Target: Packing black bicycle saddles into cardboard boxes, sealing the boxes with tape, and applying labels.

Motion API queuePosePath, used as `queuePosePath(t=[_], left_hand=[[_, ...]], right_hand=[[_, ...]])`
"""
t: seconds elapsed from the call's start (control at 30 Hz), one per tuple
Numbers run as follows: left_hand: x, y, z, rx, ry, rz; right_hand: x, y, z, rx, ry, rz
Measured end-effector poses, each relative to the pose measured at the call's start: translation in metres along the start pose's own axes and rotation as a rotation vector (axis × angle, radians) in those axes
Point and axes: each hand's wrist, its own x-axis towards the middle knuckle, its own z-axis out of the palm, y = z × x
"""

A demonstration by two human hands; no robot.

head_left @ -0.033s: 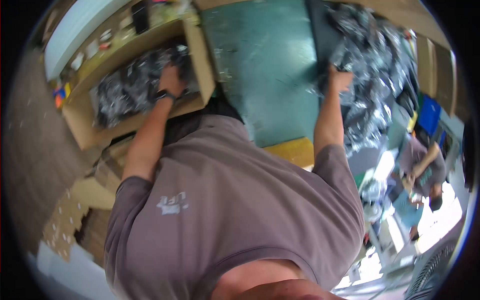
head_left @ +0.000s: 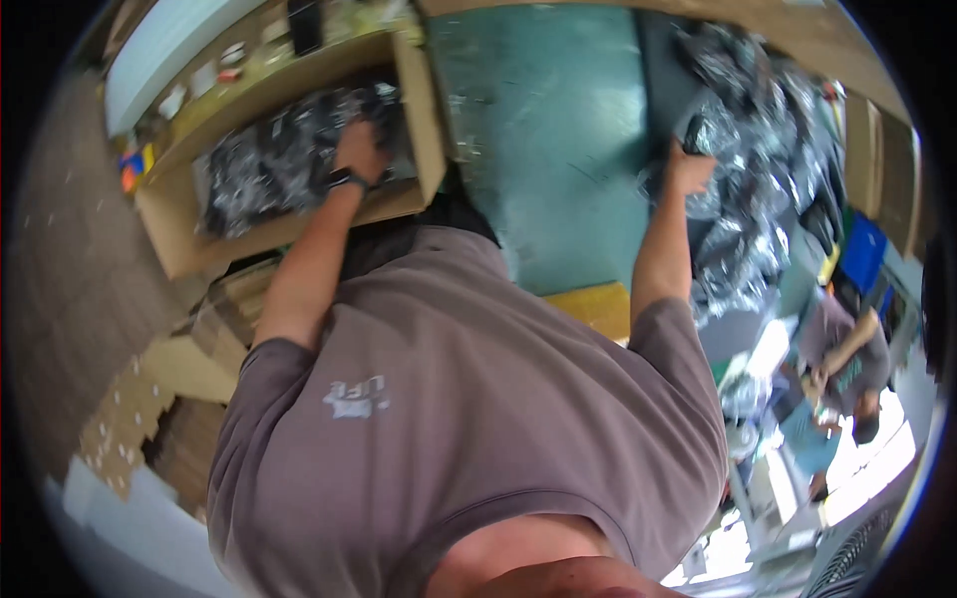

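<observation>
My left hand (head_left: 361,154), with a dark watch on its wrist, reaches into an open cardboard box (head_left: 289,62) on the left. It rests on black items in clear, shiny plastic bags (head_left: 264,164) lying in the box; its fingers are blurred, so a grip there cannot be made out. At the right, my right hand (head_left: 690,169) is closed around a black item in clear plastic (head_left: 694,130), whose dark end sticks up past the fist. Beyond it a heap of similar plastic-bagged black items (head_left: 763,179) covers the table's right side.
Between the hands lies a green tabletop (head_left: 543,130). A yellow-brown block (head_left: 590,307) sits at its near edge. Behind the box are small objects and a black phone-like thing (head_left: 305,25). Two other people (head_left: 847,344) stand at far right, near a blue bin (head_left: 861,254).
The whole view has shifted slightly right and down. The dark end of the item in my right hand now shows more plainly; my left hand stays in the box.
</observation>
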Motion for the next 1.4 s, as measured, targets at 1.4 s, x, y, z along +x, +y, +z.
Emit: queuePosePath(t=[1.4], left_hand=[[-0.029, -0.258, -0.020, -0.600, 0.377, 0.303]], right_hand=[[-0.609, -0.356, 0.036, -0.260, -0.724, -0.801]])
